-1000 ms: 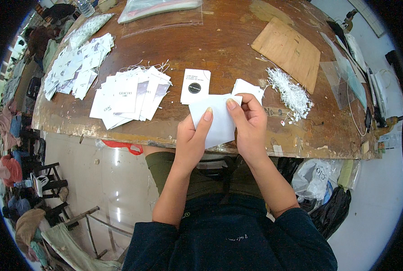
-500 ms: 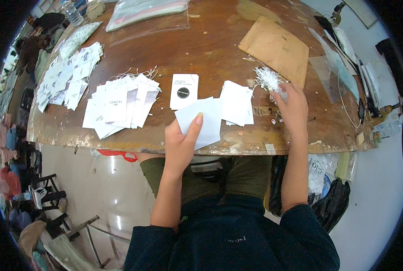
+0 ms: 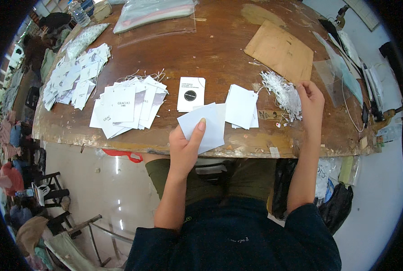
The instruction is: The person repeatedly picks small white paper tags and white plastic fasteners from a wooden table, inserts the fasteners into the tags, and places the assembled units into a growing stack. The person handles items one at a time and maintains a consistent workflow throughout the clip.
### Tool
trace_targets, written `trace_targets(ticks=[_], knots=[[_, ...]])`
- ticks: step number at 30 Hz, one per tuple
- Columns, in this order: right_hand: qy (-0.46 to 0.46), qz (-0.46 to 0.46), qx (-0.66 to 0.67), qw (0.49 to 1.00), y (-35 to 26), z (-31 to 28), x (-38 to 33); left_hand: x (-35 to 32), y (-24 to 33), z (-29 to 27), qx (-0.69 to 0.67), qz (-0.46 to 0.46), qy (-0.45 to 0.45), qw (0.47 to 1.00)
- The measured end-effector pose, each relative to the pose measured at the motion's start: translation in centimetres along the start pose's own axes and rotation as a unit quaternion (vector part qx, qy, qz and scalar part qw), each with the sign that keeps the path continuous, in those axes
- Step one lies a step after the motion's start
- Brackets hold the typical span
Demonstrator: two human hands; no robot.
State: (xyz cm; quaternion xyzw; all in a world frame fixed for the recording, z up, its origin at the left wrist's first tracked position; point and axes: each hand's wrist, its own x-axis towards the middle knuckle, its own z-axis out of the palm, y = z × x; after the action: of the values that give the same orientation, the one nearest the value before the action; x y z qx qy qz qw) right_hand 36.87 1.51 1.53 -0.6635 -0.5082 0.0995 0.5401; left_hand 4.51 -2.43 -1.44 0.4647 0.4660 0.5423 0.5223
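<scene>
While the left hand [image 3: 183, 147] pinches blank white cards [image 3: 203, 126] under its thumb by the near edge of the brown wooden table [image 3: 210, 54], head view puts the right hand [image 3: 310, 97] at the right side of a tangled white string bundle [image 3: 278, 92]. Fingers curled; cannot tell whether they grip a strand. Flat between hands: white card stack [image 3: 240, 107]. Farther left: black-disc card [image 3: 191, 92], strung paper tags [image 3: 129, 106].
</scene>
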Motion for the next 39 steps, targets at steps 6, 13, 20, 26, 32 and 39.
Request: trace_targets(ticks=[6,13,20,26,32,39], knots=[[0.003,-0.021,-0.079,0.997,-0.1,0.1,-0.1,0.0,0.3,-0.1,0.016,0.003,-0.013,1.0],[0.07,-0.063,0.002,0.996,-1.6,-0.2,0.1,-0.1,0.1,-0.1,0.012,0.009,-0.021,1.0],[0.074,-0.013,0.138,0.988,-5.2,1.2,-4.2,-1.8,0.9,0.5,-0.101,-0.025,-0.077,0.992],[-0.279,-0.228,0.092,0.928,-8.3,6.7,-9.0,-3.3,0.2,2.4,-0.272,-0.206,-0.103,0.934],[-0.369,-0.158,0.104,0.91,-6.9,6.1,-9.8,-2.5,0.8,1.3,-0.381,-0.084,0.033,0.92],[-0.173,0.093,0.519,0.832,-7.3,5.7,-7.8,-0.9,1.0,1.1,-0.15,0.034,0.092,0.984]])
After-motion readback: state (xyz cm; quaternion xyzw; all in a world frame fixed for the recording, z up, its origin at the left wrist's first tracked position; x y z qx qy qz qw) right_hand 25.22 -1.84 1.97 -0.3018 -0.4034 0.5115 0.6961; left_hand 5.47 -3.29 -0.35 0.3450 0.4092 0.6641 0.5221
